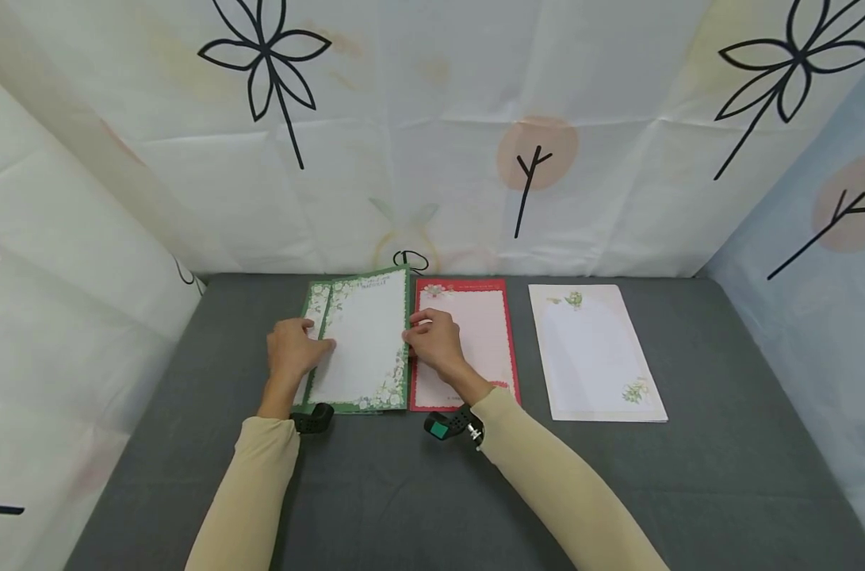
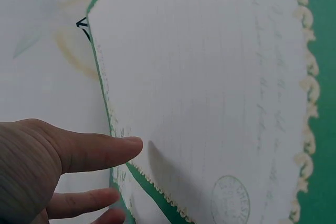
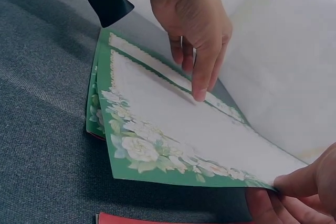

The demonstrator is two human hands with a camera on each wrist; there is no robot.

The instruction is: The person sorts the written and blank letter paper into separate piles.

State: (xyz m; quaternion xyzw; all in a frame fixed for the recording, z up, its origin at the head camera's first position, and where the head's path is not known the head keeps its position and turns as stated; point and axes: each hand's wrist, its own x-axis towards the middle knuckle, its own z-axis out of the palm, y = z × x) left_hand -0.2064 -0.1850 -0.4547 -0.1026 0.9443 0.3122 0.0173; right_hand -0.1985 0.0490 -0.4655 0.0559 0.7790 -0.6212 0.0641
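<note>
On the grey tabletop (image 1: 375, 492), my right hand (image 1: 438, 342) pinches the right edge of a thin, floppy green-bordered floral paper sheet (image 1: 364, 341), lifting it, while my left hand's (image 1: 292, 349) straight fingers press its left side; best held at the edges.

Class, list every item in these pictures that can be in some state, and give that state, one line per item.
Top green-bordered sheet: right edge lifted off the stack, tilted.
Green-bordered stack: flat on the grey table.
Red-bordered sheet: flat, beside the stack.
White floral sheet: flat, untouched, apart.
Left hand: fingers straight, pressing the green sheet's left side.
Right hand: pinching the lifted edge.
</note>
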